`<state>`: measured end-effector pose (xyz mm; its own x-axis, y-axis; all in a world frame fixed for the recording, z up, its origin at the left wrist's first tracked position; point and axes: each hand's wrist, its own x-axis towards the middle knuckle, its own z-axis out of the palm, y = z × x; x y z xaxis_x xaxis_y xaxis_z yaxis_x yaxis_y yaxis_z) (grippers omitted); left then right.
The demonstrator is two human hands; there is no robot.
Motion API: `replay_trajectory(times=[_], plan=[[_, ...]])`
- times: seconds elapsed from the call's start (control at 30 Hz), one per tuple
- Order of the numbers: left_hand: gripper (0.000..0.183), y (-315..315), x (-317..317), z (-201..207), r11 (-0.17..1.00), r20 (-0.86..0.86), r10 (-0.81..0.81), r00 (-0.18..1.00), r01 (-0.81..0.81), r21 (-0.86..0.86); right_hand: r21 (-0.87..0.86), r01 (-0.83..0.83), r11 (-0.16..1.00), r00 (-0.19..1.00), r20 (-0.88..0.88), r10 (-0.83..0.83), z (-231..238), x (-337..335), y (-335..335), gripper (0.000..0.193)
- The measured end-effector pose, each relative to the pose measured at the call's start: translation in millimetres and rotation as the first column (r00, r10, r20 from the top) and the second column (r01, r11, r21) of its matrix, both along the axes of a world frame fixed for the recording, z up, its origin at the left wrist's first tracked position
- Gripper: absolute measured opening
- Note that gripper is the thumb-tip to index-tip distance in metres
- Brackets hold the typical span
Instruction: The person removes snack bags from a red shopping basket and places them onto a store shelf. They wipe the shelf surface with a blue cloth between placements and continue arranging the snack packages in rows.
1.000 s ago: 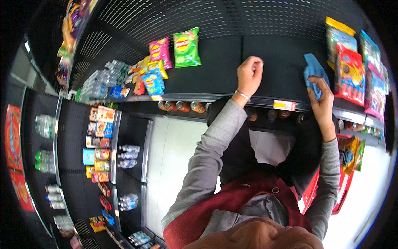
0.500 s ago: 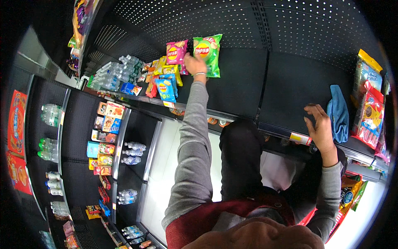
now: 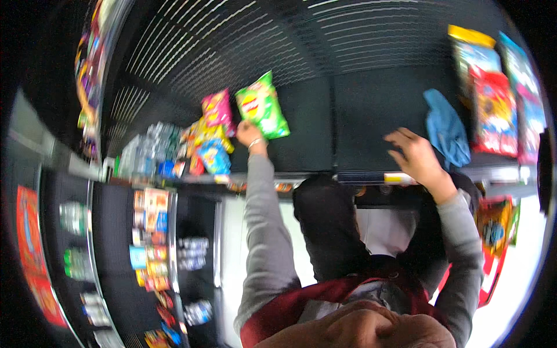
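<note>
My left hand is at the lower left edge of an upright green chip bag, its fingers curled in against that edge. Motion blur softens the grip. Just left of it leans a pink chip bag, with yellow snack bags and a blue chip bag in front. Over the shelf's front edge, my right hand hovers with bent fingers apart and nothing in it. A crumpled blue cloth lies on the shelf to its right.
The black shelf has a perforated back panel. Large red and yellow-topped packages stand at its right end, water bottles at its left. Lower left, more shelves carry boxes and bottles. A red basket holds snack bags at lower right.
The view has turned, levelling the shelf. My left hand has gone from between the pink and green bags down to the green bag's lower left edge. My right hand stays open.
</note>
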<state>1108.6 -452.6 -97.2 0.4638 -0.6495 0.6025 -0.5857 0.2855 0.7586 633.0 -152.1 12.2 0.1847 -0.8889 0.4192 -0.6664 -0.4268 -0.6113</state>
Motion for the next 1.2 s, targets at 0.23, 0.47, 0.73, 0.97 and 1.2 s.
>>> replay_trajectory(times=[0.23,0.47,0.73,0.97,1.2], plan=[[0.020,120,-170,89,0.846,-0.160,-0.532,0.831,0.528,-0.072,-0.110,0.050,0.993,0.939,0.345,-0.009,-21,10,5,0.075],[0.018,272,-311,156,0.626,0.193,-0.760,0.621,0.779,-0.040,-0.135,0.289,0.948,0.427,0.904,-0.001,-13,8,44,0.086],[0.021,285,-336,147,0.428,0.482,-0.787,0.386,0.903,-0.026,-0.179,0.795,0.580,0.406,0.867,-0.289,24,-118,202,0.056],[0.015,230,-307,90,0.501,0.287,-0.848,0.445,0.850,0.164,-0.016,0.964,0.265,0.130,0.900,-0.417,-1,-234,316,0.051],[0.012,213,-299,71,0.472,0.123,-0.881,0.456,0.850,0.234,0.245,0.954,0.176,-0.066,0.739,-0.671,-108,-248,350,0.087]])
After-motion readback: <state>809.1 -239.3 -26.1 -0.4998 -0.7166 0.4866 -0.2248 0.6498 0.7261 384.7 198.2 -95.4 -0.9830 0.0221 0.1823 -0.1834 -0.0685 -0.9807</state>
